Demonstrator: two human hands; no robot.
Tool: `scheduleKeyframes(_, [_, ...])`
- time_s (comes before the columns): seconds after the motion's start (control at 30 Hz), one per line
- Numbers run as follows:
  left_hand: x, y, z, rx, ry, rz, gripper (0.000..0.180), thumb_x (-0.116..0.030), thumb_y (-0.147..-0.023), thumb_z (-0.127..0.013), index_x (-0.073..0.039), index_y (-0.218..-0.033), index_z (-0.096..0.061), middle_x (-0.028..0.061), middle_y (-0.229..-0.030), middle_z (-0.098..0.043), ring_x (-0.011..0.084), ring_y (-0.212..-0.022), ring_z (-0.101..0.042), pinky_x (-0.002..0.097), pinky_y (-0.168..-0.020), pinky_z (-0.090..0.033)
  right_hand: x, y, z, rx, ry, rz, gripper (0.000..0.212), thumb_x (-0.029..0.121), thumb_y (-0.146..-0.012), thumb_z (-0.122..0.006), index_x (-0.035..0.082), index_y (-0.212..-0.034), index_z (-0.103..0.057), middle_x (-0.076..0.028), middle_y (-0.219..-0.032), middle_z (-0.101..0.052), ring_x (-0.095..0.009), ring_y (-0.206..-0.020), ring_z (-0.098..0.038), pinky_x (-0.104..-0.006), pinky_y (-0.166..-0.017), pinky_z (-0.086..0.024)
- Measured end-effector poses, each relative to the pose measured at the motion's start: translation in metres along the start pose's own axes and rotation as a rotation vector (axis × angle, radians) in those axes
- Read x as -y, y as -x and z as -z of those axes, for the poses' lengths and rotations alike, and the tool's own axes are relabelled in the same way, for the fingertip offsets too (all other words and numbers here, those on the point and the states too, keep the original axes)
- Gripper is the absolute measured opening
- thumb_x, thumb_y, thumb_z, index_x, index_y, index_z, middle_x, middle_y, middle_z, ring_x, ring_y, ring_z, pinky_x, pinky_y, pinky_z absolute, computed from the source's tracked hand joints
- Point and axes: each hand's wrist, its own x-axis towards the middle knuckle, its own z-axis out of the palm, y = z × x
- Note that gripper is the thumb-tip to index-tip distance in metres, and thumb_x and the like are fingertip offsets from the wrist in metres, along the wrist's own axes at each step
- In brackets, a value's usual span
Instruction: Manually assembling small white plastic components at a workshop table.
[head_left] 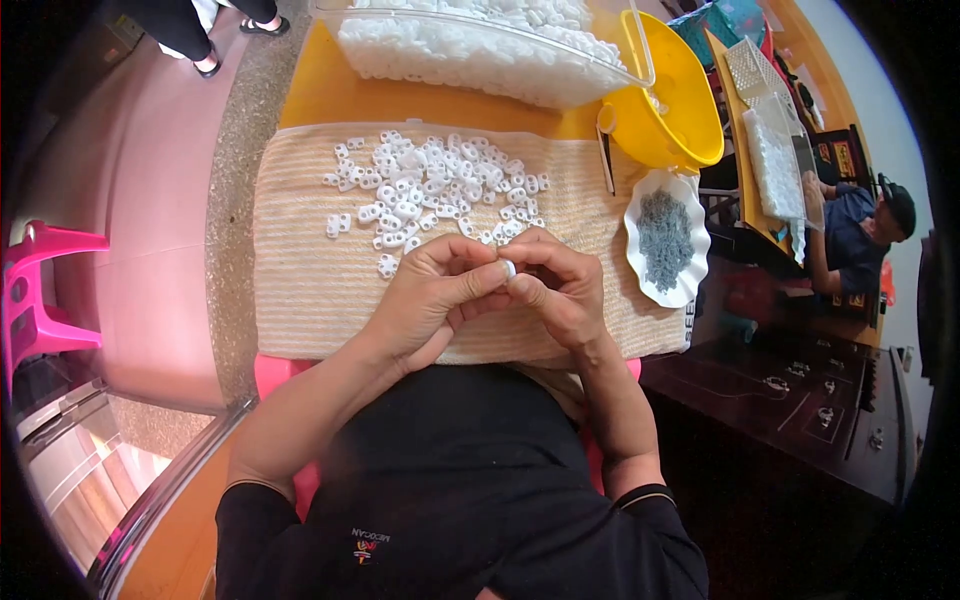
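Observation:
My left hand (440, 300) and my right hand (555, 285) meet over the near part of a striped cloth (310, 290). Both pinch one small white plastic piece (509, 269) between thumbs and forefingers; most of it is hidden by the fingertips. Just beyond my hands lies a loose pile of small white plastic pieces with holes (430, 185). To the right of my right hand, a white dish with a wavy rim (690, 285) holds a heap of small grey parts (664, 240), too fine to make out singly.
A clear bin (480, 85) full of white pieces stands at the far side, beside a yellow basin (690, 110). Tweezers (606, 150) lie near the basin. Pink stool (50, 295) at left. A person (865, 230) sits at a table on the right; another person's feet (235, 45) show far left.

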Motion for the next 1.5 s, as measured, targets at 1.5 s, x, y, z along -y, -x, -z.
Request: scheduleKeyframes(1.5, [0.005,0.007,-0.003,0.225,-0.040,-0.046,0.010,-0.011,-0.088,-0.067,-0.008,-0.096,-0.062,0.0038,-0.089,-0.066,0.0117,-0.081,-0.064,0.0248,-0.072,-0.055,-0.005,0.014,0.006,-0.050,0.512,0.384,0.026,0.010,-0.083,-0.070,-0.004,-0.103,-0.065,-0.008,-0.084,-0.059,-0.014,-0.075,-0.053,-0.0234,-0.065,-0.041])
